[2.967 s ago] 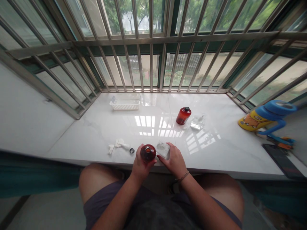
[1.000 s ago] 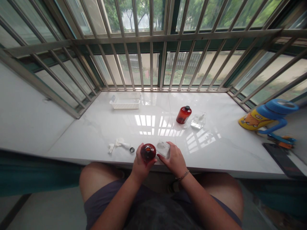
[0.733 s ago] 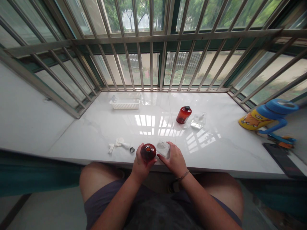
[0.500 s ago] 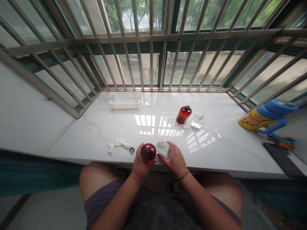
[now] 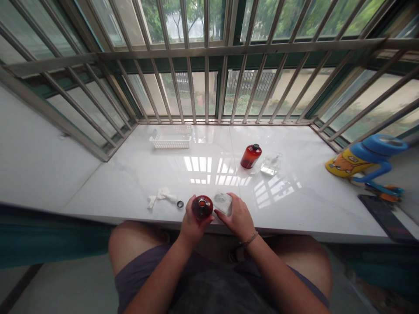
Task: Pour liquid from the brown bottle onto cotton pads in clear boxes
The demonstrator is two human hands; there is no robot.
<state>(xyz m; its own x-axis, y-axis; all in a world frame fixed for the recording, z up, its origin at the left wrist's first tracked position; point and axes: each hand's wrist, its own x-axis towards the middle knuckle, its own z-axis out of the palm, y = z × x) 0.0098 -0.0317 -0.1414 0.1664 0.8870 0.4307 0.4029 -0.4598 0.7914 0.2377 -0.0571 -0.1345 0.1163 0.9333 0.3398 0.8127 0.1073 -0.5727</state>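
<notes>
And here we are at the white marble-look bench (image 5: 137, 174), with the open bottle (image 5: 202, 208) right in the middle of the action at the near edge, so let's read the clock from there, twelve towards the barred window (image 5: 207, 65)! The left hand (image 5: 193, 226) is clamped around this dark red bottle, fingers wrapped on its sides, round mouth facing up at us; whether its base touches the bench, I cannot tell. Over at three o'clock, just beside it, the right hand (image 5: 240, 217) has its thumb and fingers closed on a clear squarish container (image 5: 222, 203), a bracelet (image 5: 250, 239) showing on that wrist. Look to nine o'clock, and there's a small dark ring-like cap (image 5: 180, 204) near the left hand, with crumpled white tissue (image 5: 163, 195) just beyond it. Up at eleven o'clock sits a white lattice basket (image 5: 172, 140). Swing round to half past one: a second red bottle (image 5: 251, 157) stands upright, black cap on top, a clear packet (image 5: 270, 165) just beside it at two. Far out between two and three leans the yellow-and-blue tumbler (image 5: 355, 159), and way along three o'clock lies a dark phone (image 5: 384, 216), an orange-and-blue object (image 5: 388, 192) just behind it!
</notes>
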